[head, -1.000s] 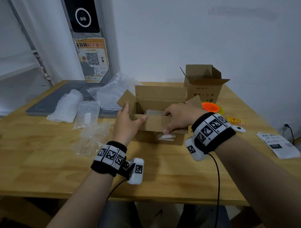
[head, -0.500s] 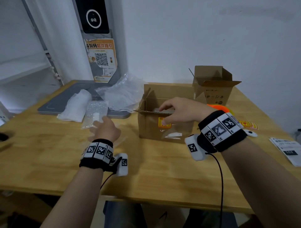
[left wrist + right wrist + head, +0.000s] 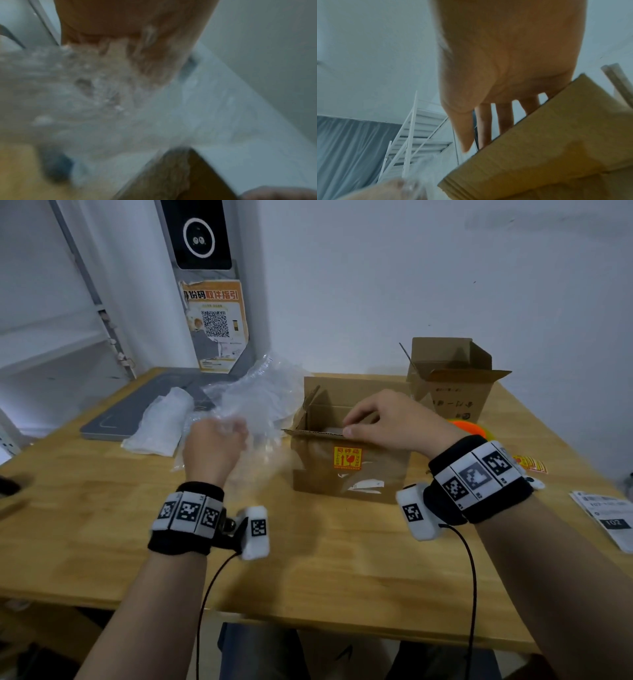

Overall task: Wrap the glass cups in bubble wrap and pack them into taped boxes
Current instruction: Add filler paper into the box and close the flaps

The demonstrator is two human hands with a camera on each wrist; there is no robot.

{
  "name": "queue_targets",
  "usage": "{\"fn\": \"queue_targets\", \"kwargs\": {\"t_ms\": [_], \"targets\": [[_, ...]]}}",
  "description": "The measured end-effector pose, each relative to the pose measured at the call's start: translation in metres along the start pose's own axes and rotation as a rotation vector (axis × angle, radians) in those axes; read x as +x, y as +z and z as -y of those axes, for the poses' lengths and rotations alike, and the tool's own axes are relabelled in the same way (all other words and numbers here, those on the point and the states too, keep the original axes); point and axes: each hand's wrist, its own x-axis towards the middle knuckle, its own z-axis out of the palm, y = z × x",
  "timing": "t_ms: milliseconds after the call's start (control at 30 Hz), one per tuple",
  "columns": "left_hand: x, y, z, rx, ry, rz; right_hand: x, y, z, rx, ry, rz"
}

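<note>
An open brown cardboard box point(image 3: 349, 474) with a yellow sticker stands mid-table. My right hand point(image 3: 383, 422) rests on its near top edge, fingers reaching over the flap and thumb at the rim. In the right wrist view the fingers point(image 3: 505, 119) lie straight behind the cardboard point(image 3: 539, 142). My left hand point(image 3: 214, 445) is raised left of the box and grips a clear sheet of bubble wrap point(image 3: 260, 446) that hangs toward the table. The left wrist view is blurred, with bubble wrap point(image 3: 85, 94) across the hand point(image 3: 137, 40). No glass cup shows plainly.
A second open box point(image 3: 452, 385) stands at the back right, with an orange roll point(image 3: 469, 428) beside it. A white wrapped bundle point(image 3: 161, 422), crumpled plastic point(image 3: 253, 392) and a grey mat point(image 3: 137, 405) lie at the back left. Papers point(image 3: 609, 518) sit at the right edge.
My left hand left the box flap, went left to the table and came up gripping a bubble wrap sheet. My right hand stayed at the box's near edge.
</note>
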Motion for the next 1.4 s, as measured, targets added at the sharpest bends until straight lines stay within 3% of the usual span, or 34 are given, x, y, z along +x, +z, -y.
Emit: {"fn": "queue_targets", "kwargs": {"t_ms": [133, 233, 367, 500, 567, 667, 767, 833, 933, 1067, 1267, 1400], "targets": [[-0.015, -0.028, -0.063, -0.344, 0.2, -0.109, -0.005, -0.012, 0.016, 0.208, -0.057, -0.26], [-0.035, -0.029, -0.109, -0.438, 0.39, -0.006, -0.007, -0.023, 0.03, 0.376, -0.137, -0.278], [-0.054, -0.014, -0.15, -0.524, 0.515, 0.195, -0.008, -0.03, 0.044, 0.453, -0.16, -0.243], [-0.051, 0.004, -0.165, -0.544, 0.466, 0.491, -0.003, -0.04, 0.042, 0.434, -0.04, -0.318], [-0.041, 0.008, -0.161, -0.556, 0.365, 0.531, 0.002, -0.046, 0.034, 0.461, 0.072, -0.355], [-0.021, 0.014, -0.141, -0.371, 0.343, 0.438, 0.01, -0.055, 0.023, 0.432, 0.168, -0.468], [-0.007, 0.024, -0.115, 0.065, 0.338, 0.535, 0.018, -0.06, 0.023, 0.279, 0.179, -0.549], [0.0, 0.029, -0.099, 0.1, 0.255, 0.61, 0.028, -0.059, 0.025, 0.184, 0.225, -0.477], [0.017, 0.033, -0.081, 0.082, 0.179, 0.472, 0.041, -0.051, 0.032, -0.032, 0.32, -0.168], [0.027, 0.035, -0.069, 0.045, 0.105, 0.396, 0.064, -0.026, 0.04, -0.234, 0.277, 0.165], [0.03, 0.042, -0.063, -0.089, 0.01, 0.5, 0.107, 0.01, 0.051, -0.38, 0.219, 0.318], [0.032, 0.043, -0.058, -0.031, 0.019, 0.542, 0.125, 0.02, 0.046, -0.243, 0.2, 0.326]]}}
